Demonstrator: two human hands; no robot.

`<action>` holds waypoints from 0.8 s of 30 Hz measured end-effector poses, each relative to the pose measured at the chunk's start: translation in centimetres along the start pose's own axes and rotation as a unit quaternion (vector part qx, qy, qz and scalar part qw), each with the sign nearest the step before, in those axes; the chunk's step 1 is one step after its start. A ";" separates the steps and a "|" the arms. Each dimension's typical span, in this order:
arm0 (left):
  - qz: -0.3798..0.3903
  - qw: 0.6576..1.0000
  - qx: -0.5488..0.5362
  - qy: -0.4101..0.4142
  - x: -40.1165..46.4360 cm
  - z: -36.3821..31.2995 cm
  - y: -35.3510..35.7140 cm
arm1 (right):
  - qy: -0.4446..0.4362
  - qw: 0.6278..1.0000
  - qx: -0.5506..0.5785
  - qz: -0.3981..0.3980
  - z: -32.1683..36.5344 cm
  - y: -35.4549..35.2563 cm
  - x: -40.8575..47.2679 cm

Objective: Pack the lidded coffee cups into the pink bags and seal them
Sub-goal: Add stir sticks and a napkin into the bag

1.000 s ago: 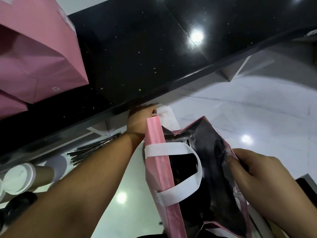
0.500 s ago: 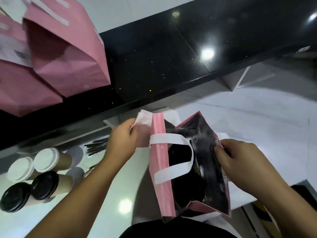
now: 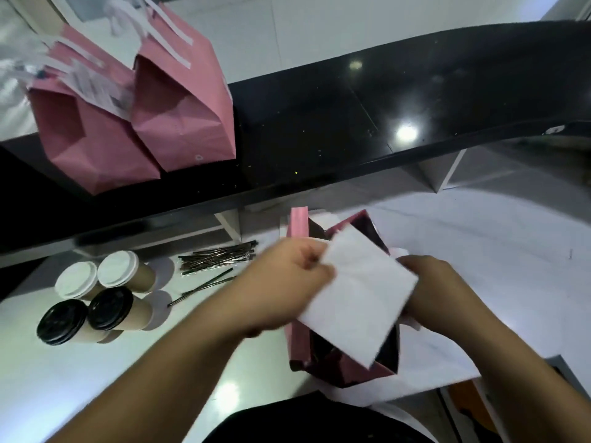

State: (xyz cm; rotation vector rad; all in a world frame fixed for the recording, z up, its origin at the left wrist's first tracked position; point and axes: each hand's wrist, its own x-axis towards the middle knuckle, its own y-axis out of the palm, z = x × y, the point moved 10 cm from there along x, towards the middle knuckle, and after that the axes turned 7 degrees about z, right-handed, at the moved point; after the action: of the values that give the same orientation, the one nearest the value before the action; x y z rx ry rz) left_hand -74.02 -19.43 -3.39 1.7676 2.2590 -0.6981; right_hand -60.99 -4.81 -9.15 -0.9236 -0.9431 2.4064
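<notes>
Since half a second ago, a white napkin (image 3: 358, 298) has come over the mouth of the open pink bag (image 3: 299, 330), pinched in the left hand (image 3: 287, 282) fingers; the right hand (image 3: 428, 282) grips the bag's far rim behind it. Thin paper, the bag looks light and easily creased, so the folded rim or handles seem the best hold. Left of the fingers, well apart, stand four lidded cups (image 3: 96, 298), with stirrers (image 3: 217, 257) between. Two sealed bags (image 3: 144, 107) sit beyond. Nothing blocks the mouth except the napkin.
</notes>
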 end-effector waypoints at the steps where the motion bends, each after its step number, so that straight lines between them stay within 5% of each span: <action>1: 0.022 0.997 0.057 -0.036 0.7 0.8 1.6 | 0.001 1.000 -0.002 0.008 -0.1 0.0 0.0; 7: -0.009 0.937 0.329 -0.116 5.0 1.8 3.7 | 0.009 0.999 0.043 -0.026 -0.9 -0.4 0.0; 14: 0.021 0.873 0.452 -0.180 6.8 4.6 3.7 | -0.007 0.999 0.021 -0.039 -0.5 -0.6 -0.5; 19: -0.041 0.858 0.502 -0.102 6.3 3.2 3.1 | -0.017 0.999 0.020 -0.047 -0.7 -0.7 -0.6; 22: -0.009 0.826 0.560 -0.067 5.2 2.0 4.2 | -0.031 0.998 0.026 -0.041 0.0 -0.9 -0.8; 24: 0.033 0.842 0.536 -0.039 3.7 1.3 5.5 | -0.036 0.998 0.009 -0.045 0.8 -1.1 -0.8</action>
State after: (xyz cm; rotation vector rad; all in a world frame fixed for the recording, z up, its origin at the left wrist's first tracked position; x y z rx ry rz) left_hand -69.92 -15.89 -7.49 2.0611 1.7839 -2.2730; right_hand -60.85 -4.86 -7.55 -0.7750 -0.9653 2.3831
